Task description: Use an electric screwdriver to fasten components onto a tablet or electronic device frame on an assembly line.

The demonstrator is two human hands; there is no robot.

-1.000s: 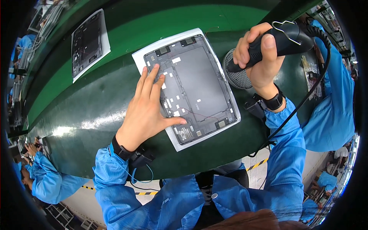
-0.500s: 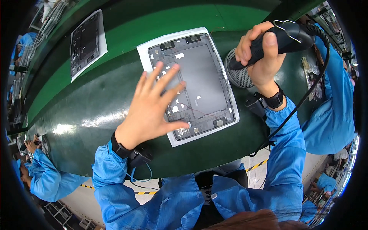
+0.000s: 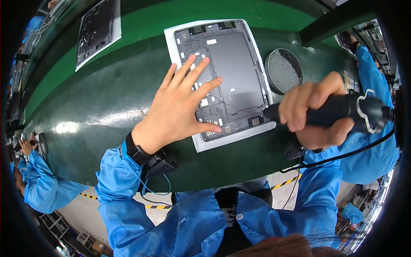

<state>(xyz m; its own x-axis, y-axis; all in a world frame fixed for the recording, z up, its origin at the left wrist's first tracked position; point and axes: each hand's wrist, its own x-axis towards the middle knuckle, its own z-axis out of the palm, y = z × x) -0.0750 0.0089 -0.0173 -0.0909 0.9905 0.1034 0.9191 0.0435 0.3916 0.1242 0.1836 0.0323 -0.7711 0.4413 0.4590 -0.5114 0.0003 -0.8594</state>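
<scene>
Since the grey rectangular panel (image 3: 242,70) seems stiff, edgewise holding suits; the left hand (image 3: 176,103) splays empty, the right hand (image 3: 302,106) clasping a black cylindrical tool (image 3: 344,110).

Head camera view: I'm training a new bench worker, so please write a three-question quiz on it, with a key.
1. Which hand grips the black corded tool?
2. Where is the round dish in the picture, relative to the dark panel?
A) to its left
B) to its right
C) on top of it
3. True or false: the left hand has its fingers spread over the panel.

Key: 1. The right hand. 2. B. 3. True.
</scene>
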